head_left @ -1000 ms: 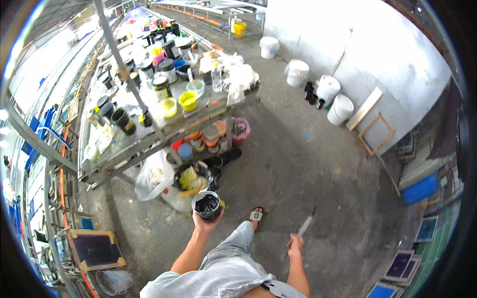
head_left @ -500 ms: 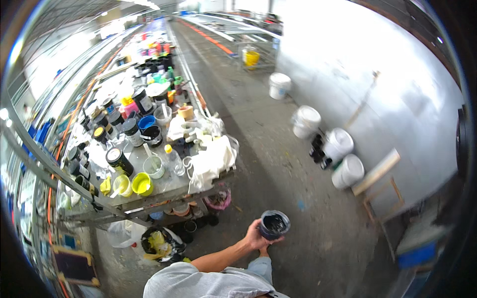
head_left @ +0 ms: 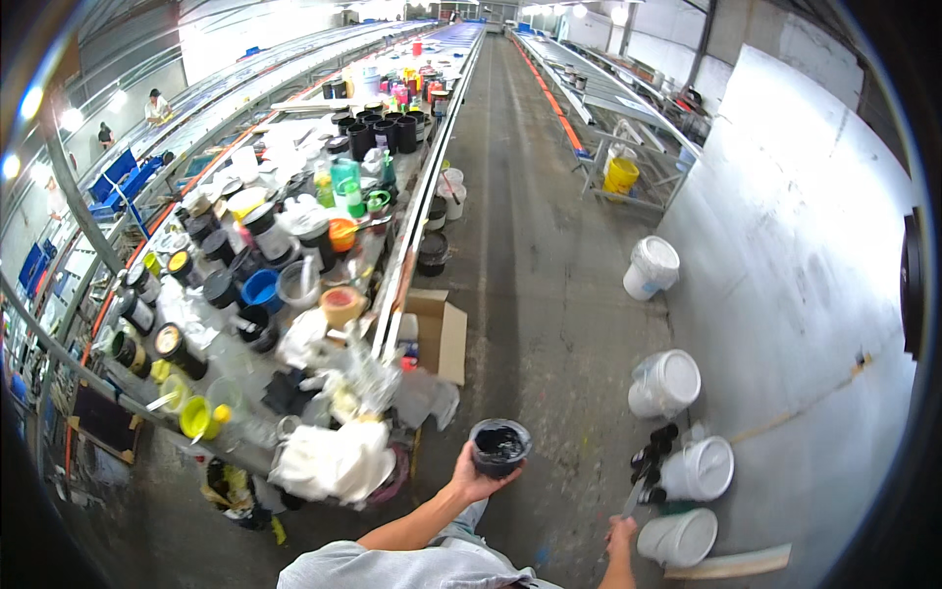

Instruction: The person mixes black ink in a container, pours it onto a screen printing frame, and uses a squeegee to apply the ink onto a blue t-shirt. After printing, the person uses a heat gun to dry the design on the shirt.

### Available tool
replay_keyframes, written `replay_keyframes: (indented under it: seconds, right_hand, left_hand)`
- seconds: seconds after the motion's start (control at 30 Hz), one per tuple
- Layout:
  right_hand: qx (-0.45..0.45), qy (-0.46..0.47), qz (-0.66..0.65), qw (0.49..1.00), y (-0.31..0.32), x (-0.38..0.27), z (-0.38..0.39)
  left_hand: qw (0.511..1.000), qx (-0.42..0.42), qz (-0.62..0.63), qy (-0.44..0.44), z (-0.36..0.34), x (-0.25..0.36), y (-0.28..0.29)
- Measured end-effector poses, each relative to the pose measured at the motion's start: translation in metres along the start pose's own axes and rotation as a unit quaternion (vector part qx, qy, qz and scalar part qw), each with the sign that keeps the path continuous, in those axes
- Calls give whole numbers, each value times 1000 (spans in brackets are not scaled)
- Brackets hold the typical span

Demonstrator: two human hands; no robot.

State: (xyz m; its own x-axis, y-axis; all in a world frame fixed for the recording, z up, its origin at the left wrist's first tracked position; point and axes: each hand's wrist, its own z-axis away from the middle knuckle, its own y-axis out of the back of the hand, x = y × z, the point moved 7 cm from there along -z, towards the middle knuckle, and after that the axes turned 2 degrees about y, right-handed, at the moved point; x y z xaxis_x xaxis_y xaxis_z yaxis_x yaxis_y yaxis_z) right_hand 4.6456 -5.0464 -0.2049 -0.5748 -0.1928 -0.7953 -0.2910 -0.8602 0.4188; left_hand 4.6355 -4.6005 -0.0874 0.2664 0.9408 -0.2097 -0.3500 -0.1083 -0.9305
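My left hand (head_left: 485, 479) grips a round plastic tub (head_left: 500, 448) from below and the side. Inside the tub is thick, glossy black paste, smeared up the wall. Lower right, my right hand (head_left: 620, 535) is closed around the end of a thin, flat, greyish spatula-like tool (head_left: 635, 499), which points up and away. The two hands are well apart. To the left of the tub, a crumpled white cloth (head_left: 334, 461) lies on the near corner of the crowded worktable.
Jars and tubs, among them a blue tub (head_left: 262, 288) and a yellow-green tub (head_left: 198, 417), crowd the table. An open cardboard box (head_left: 452, 341) stands beside it. White buckets (head_left: 677, 383) line the right wall. A long aisle (head_left: 496, 196) runs ahead between tables.
My view has swung left and up, showing more of the aisle. The black-paste tub stays in my left hand. My right hand with the flat tool now shows at lower right.
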Motion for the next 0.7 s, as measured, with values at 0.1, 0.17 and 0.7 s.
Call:
replay_keyframes:
  seconds: [0.1, 0.17, 0.7]
  right_hand:
    - [11, 54, -41, 998, -40, -108, -134]
    - [-3, 14, -109, 994, -66, -155, -181]
    - [-93, -330, 64, 937, -387, -281, -479]
  left_hand:
    - [997, -28, 67, -24, -97, 57, -7]
    - [997, -15, 57, -56, -141, 86, -32]
    - [972, 39, 16, -232, -610, 414, -279]
